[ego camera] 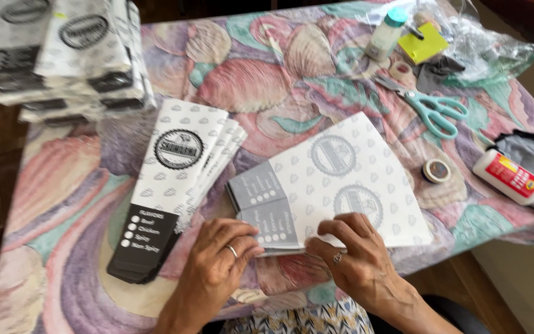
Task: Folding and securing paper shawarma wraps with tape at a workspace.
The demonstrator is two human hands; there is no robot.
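Observation:
A flat printed paper sheet [341, 179], white with grey shell marks and round emblems, lies on the table in front of me. My left hand [217, 263], a ring on one finger, presses its near left corner by the grey panel. My right hand [356, 260], also ringed, pinches the sheet's near edge and folds it. To the left lies a fanned pile of finished narrow paper sleeves [177, 179] with black ends.
A tablecloth [69, 204] with pastel shells covers the table. Stacked sleeves [72, 55] sit at the far left. Teal scissors [431, 105], a small tape roll [436, 171], a red-labelled glue bottle [514, 180], a white bottle [385, 34], yellow notes [423, 44] and clear plastic [495, 52] lie at the right.

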